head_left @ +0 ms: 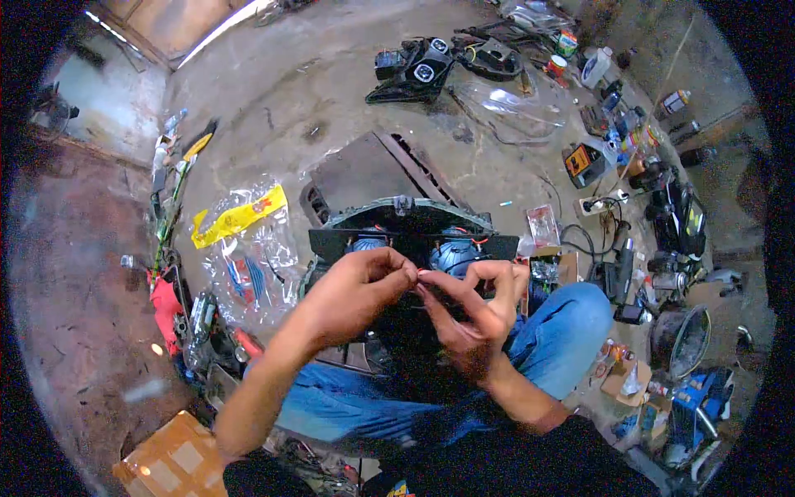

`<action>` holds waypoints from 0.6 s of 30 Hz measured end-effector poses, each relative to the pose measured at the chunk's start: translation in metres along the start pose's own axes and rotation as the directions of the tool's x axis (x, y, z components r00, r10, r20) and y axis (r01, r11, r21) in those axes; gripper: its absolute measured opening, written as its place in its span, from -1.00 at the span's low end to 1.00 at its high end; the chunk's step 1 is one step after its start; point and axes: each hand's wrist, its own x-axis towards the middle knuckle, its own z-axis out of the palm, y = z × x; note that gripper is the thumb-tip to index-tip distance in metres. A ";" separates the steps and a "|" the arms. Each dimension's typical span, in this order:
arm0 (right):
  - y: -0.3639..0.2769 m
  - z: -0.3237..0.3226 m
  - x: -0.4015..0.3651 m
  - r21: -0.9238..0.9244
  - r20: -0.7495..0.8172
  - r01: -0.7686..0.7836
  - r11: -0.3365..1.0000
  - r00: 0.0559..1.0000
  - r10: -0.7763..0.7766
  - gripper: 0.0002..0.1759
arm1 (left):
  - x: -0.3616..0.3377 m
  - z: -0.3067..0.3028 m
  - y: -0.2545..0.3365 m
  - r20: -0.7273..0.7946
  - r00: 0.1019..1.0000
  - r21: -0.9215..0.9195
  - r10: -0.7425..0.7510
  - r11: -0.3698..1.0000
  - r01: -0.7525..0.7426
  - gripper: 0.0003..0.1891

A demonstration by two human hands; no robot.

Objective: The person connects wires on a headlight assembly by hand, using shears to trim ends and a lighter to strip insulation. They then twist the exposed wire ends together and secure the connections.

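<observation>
In front of my lap sits a black headlight housing (331,242) with two bluish round units (455,255) and reddish wires at them. My left hand (356,286) is closed, thumb and forefinger pinched together above the housing. Tip to tip with it, my right hand (476,319) pinches with thumb and forefinger, its other fingers curled. Between the fingertips shows a tiny reddish and pale bit, too small to name. Both hands hide the lower part of the housing.
A grey-brown flat case (364,170) lies beyond the housing. Clear plastic wrap (265,282) with a yellow strip is at left. Black lamp parts (414,70) lie farther off. Tools, bottles and a round metal drum (679,341) crowd the right; a cardboard box (170,460) stands lower left.
</observation>
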 end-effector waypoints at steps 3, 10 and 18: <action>-0.001 -0.001 0.001 -0.071 -0.032 0.038 0.997 0.999 -0.041 -0.62 | 0.002 0.003 -0.004 -0.007 0.997 0.023 0.082 0.996 -0.082 -0.72; -0.018 0.000 -0.016 -0.205 -0.066 -0.064 0.977 0.997 0.051 -0.64 | -0.001 0.018 -0.021 -0.001 0.990 -0.266 0.141 0.954 -0.136 -0.87; -0.041 0.007 -0.023 -0.307 -0.074 -0.157 0.939 0.987 0.141 -0.75 | 0.000 0.005 -0.032 0.153 0.978 -0.319 0.138 0.944 -0.084 -0.88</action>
